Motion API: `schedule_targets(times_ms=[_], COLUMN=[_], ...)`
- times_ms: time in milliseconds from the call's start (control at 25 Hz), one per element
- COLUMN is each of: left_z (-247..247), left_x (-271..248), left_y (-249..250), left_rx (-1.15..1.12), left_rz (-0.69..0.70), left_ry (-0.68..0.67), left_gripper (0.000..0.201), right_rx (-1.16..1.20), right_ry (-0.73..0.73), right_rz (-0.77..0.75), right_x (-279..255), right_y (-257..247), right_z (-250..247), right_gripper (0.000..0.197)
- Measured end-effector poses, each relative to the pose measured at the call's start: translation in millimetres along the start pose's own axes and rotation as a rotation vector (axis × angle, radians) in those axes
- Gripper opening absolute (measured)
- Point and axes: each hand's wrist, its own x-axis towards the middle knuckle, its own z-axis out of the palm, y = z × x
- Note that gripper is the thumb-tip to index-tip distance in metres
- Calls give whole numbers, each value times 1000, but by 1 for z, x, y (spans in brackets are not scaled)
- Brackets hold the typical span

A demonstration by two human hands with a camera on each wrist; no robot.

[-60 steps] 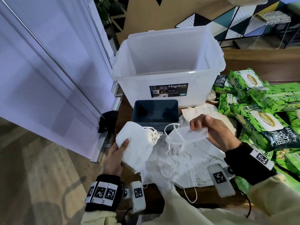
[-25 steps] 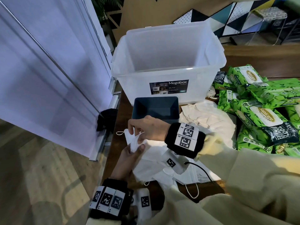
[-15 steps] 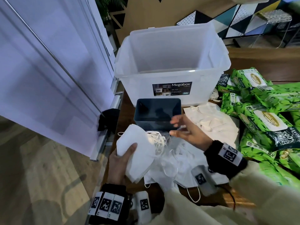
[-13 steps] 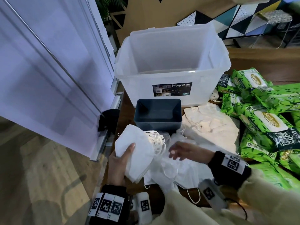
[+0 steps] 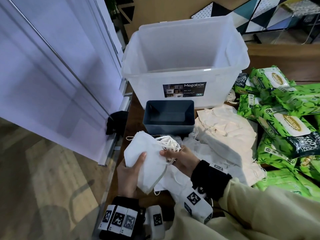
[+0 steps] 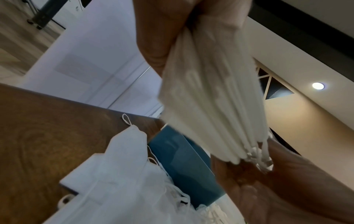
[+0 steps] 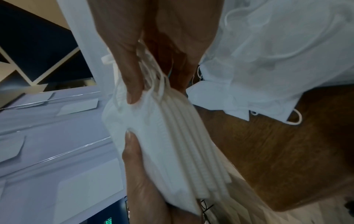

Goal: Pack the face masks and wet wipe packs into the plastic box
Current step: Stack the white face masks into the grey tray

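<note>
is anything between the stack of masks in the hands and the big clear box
Only the small blue bin sits between the mask stack and the clear box, low on the table; the box has no lid on.

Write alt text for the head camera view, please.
Both hands, left hand and right hand, hold a stack of white face masks above a wooden table. Behind stand a small blue bin and an open clear plastic box; green wet wipe packs lie right.
</note>
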Motion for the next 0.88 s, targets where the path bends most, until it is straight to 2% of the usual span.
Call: schedule_targets(times_ms=[160, 240, 320, 440, 480, 560, 600, 640, 720, 880], left_z=[-8, -12, -16, -22, -23, -27, -30, -31, -29, -26], left_x=[1, 3, 4, 8, 11, 16, 19, 20, 21, 20], left_y=[-9, -11, -10, -13, -14, -18, -20, -21, -19, -16], left_rx=[22, 23, 11, 31, 42, 59, 65, 75, 94, 115], left_rz=[-21, -26, -8, -6, -11, -29, -34, -42, -47, -51], left_ry=[-5, 11, 25, 8, 12, 20, 23, 20, 0, -15], left_gripper=[24, 34, 31, 22, 25, 45, 51, 49, 31, 23], right_rx=[1, 26, 88, 132, 137, 147, 146, 146, 140, 127], right_ry=[24, 25, 39, 34, 21, -20, -53, -84, -105, -11], right_rz=[53, 54, 25, 18, 27, 66, 87, 112, 141, 88], right_x=[2, 3, 4, 4, 5, 5, 5, 6, 7, 12], right_y=[14, 15, 15, 14, 14, 14, 15, 19, 23, 19], right_z=[1, 1, -2, -7, -8, -10, -10, -11, -11, -16], right_gripper=[26, 19, 11, 20, 22, 16, 20, 30, 41, 37])
